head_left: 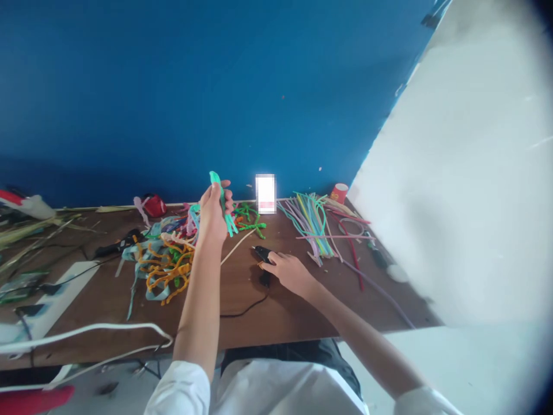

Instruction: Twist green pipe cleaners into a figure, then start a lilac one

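While the left hand (212, 214) is raised above the brown table (268, 311), its fingers are curled tight around a teal pipe-cleaner piece (221, 203), whose folded tip stands above the fist and whose loose ends hang down past the thumb. Lower and to the right, the right hand (288, 271) rests on the tabletop with its fingers closed over a black glue gun (262, 253); the nozzle end pokes out to the left of the knuckles and a black cord (246, 310) trails from it toward the near edge. Left of the raised hand lies a tangled heap of orange, teal and green pipe cleaners (166, 265). Farther right, a bundle of straight pastel pipe cleaners (313, 222) fans out beside a red paper cup (339, 192) with gold marks too small to read. A small card at the wall (265, 193) is blurred, so nothing on it can be read.
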`<state>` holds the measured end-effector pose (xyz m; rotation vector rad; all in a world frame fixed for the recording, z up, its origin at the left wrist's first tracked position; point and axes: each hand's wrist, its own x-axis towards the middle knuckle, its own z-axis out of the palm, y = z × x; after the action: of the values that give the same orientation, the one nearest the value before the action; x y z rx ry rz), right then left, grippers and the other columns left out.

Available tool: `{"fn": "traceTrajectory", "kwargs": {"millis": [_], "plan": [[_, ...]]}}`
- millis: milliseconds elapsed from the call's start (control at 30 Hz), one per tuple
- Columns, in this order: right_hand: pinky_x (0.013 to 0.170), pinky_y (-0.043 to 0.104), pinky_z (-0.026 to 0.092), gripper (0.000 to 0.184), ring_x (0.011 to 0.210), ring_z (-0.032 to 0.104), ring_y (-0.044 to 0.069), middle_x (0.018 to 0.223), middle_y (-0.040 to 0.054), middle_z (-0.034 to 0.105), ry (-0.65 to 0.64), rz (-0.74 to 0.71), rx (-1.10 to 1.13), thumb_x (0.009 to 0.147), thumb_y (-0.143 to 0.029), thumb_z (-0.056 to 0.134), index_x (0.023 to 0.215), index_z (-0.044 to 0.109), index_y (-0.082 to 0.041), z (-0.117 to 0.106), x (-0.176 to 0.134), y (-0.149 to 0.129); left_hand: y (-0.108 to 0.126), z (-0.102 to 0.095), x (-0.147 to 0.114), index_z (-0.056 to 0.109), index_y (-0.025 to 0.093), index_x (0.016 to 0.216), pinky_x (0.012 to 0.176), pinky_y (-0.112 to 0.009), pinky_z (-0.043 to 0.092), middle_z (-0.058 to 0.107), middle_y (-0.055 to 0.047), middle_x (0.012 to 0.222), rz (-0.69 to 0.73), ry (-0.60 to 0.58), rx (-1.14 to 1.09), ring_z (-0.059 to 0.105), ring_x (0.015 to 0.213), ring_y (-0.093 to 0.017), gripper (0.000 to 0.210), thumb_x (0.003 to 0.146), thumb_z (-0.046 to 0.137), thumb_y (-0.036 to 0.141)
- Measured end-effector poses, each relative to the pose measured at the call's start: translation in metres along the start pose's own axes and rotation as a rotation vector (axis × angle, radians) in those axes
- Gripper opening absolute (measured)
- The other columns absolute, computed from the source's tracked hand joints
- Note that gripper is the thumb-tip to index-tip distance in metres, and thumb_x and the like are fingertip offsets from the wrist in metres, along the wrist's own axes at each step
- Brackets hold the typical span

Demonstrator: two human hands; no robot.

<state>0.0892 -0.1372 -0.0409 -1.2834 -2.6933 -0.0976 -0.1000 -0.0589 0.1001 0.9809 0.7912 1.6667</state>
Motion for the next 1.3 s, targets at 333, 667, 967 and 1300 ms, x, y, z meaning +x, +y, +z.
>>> {"fn": "traceTrajectory", "kwargs": {"millis": [333, 667, 967, 1300], "plan": [[0.063, 0.03, 0.042, 0.035, 0.076, 0.067, 0.023, 0.09, 0.0092, 0.067, 0.171, 0.775, 0.154, 0.095, -0.045, 0.046, 0.113, 0.053, -0.016, 0.01, 0.008, -0.059, -0.033, -0.005, -0.002, 0.057, 0.02, 0.094, 0.037, -0.019, 0.019, 0.043, 0.006, 0.057, 0.052, 0.078, 0.105, 0.031, 0.04, -0.004, 0.029, 0.095, 0.05, 0.048], [0.062, 0.03, 0.04, 0.029, 0.074, 0.07, 0.027, 0.081, 0.0094, 0.071, 0.088, 0.834, 0.209, 0.084, -0.025, 0.055, 0.111, 0.051, -0.017, -0.001, 0.006, -0.051, -0.036, -0.003, 0.053, 0.053, 0.018, 0.095, 0.037, -0.018, 0.02, 0.044, 0.007, 0.056, 0.004, -0.054, 0.152, 0.031, 0.038, -0.004, 0.03, 0.096, 0.049, 0.048], [0.055, 0.022, 0.035, 0.031, 0.055, 0.049, 0.011, 0.061, -0.0078, 0.047, 0.792, 0.883, 1.233, 0.077, -0.034, 0.069, 0.071, 0.04, -0.023, 0.022, -0.017, -0.028, -0.056, -0.026, 0.058, 0.047, 0.016, 0.088, 0.037, -0.015, 0.022, 0.052, 0.006, 0.06, -0.187, -0.002, 0.228, 0.039, 0.04, -0.003, 0.009, 0.09, 0.053, 0.022], [0.064, 0.026, 0.049, 0.036, 0.065, 0.059, 0.011, 0.072, -0.0036, 0.058, 1.054, 0.908, 1.758, 0.07, -0.042, 0.074, 0.075, 0.044, -0.023, 0.016, 0.007, -0.006, -0.067, -0.022, 0.039, 0.049, 0.016, 0.088, 0.037, -0.015, 0.021, 0.048, 0.007, 0.059, -0.227, -0.025, 0.204, 0.038, 0.04, -0.003, 0.011, 0.087, 0.055, 0.025]]}}
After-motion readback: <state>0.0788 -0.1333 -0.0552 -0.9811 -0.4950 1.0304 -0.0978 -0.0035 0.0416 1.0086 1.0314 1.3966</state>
